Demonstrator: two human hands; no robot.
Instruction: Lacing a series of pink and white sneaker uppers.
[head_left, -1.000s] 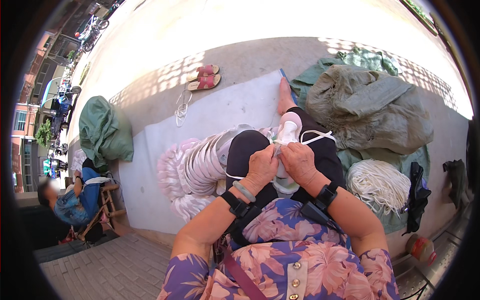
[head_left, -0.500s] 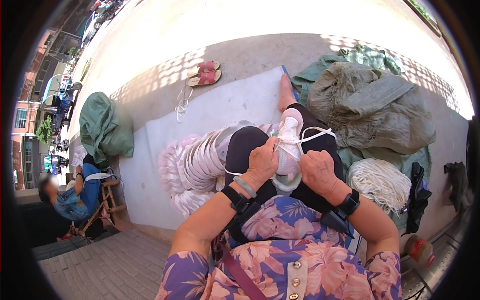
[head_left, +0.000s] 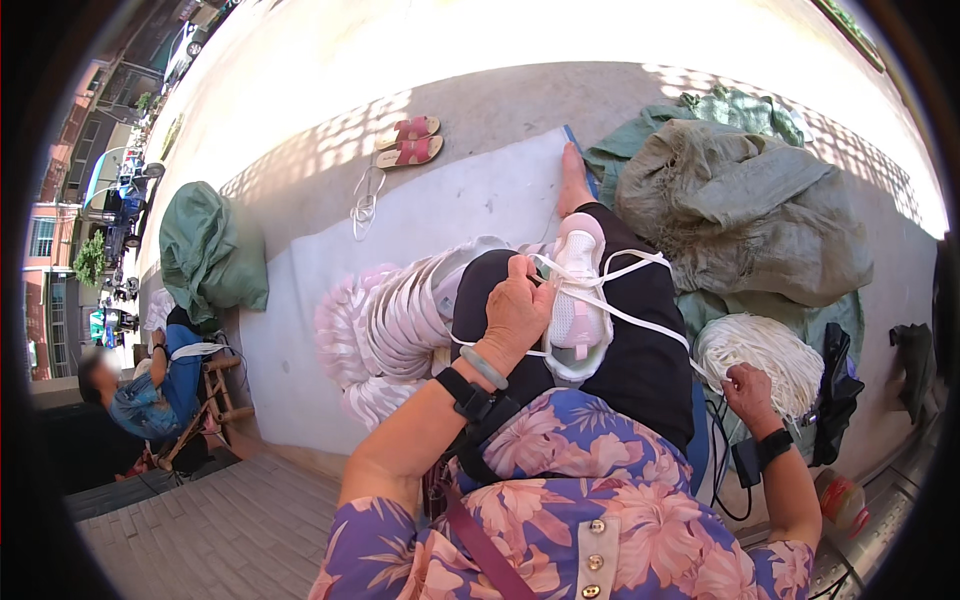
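A pink and white shoe (head_left: pixel 577 322) rests on my lap, its toe pointing away from me. White shoelace (head_left: pixel 645 322) crosses its upper and loops out to the right. At the shoe's left side, my left hand (head_left: pixel 517 312) is closed in a pinch on the lace. My right hand (head_left: pixel 752 396) is out to the right with its fingers pinched on the lace, which stretches across my thigh from the shoe. Just beyond that hand lies a bundle of white laces (head_left: pixel 755 350). A row of pink and white shoes (head_left: pixel 395 318) lies left of my knee.
A white sheet (head_left: pixel 310 350) covers the ground. Green and grey-brown sacks (head_left: pixel 735 205) lie at the right, another green sack (head_left: pixel 205 245) at the left. Pink sandals (head_left: pixel 412 148) and a loose lace (head_left: pixel 364 210) are ahead. A person (head_left: pixel 150 400) sits far left.
My right hand has moved from the shoe out to the right, drawing the lace with it. My left hand has shifted slightly left and stays at the shoe's side.
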